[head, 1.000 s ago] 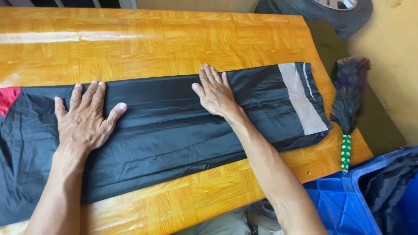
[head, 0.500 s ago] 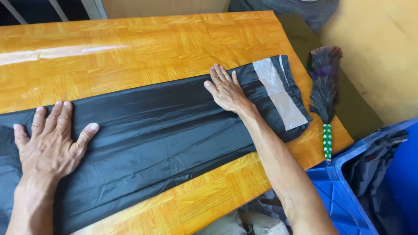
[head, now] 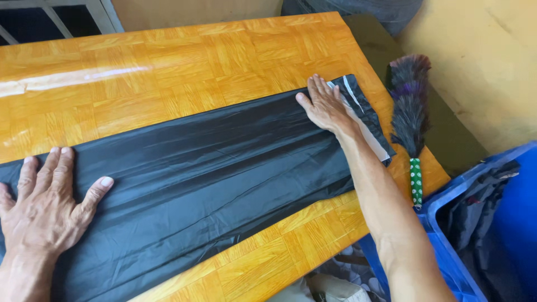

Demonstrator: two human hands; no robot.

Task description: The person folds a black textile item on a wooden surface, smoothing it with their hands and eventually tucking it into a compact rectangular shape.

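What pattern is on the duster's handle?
Green with small white dots, on the feather duster handle; clearest in the head view.

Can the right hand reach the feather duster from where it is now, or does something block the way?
Probably yes. The right hand lies flat on the end of the black garment, and the feather duster lies just beyond that end on the wooden table, with nothing standing between them.
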